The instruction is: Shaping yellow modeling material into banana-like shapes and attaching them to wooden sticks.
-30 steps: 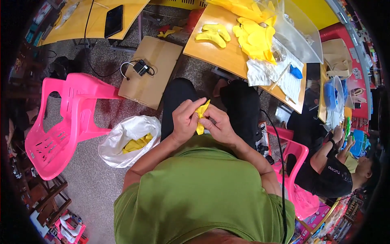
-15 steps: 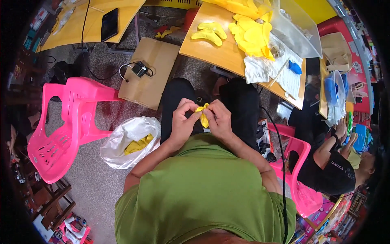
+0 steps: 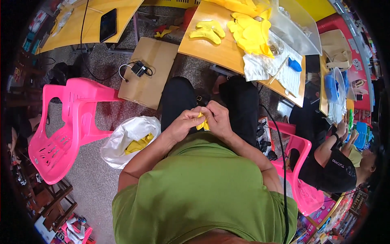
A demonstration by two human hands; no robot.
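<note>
Above my lap, both hands are closed on one small yellow fabric piece [image 3: 203, 123]. My left hand [image 3: 186, 124] grips its left side with thumb and fingers. My right hand [image 3: 219, 119] pinches it from the right, knuckles raised, and the two hands touch. Most of the piece is covered by my fingers; a crumpled lower end shows below them. To the left on the floor, a white sack [image 3: 118, 140] stands open with yellow fabric pieces [image 3: 139, 144] inside. On the table ahead lie two yellow banana-shaped pieces [image 3: 208, 31] and a pile of flat yellow cut-outs [image 3: 251, 34].
A wooden table [image 3: 195, 48] holds a clear plastic bin [image 3: 298, 34], white cloth and a blue item [image 3: 294, 64]. A cardboard box [image 3: 149, 81] carries a black adapter. Pink chairs [image 3: 73, 122] flank me. At right, a person in black [image 3: 333, 168] sits; a black cable hangs near my right arm.
My hands have drawn closer together over the yellow fabric piece, and the right wrist has turned. More of the piece is now hidden, with its lower end showing beneath my fingers.
</note>
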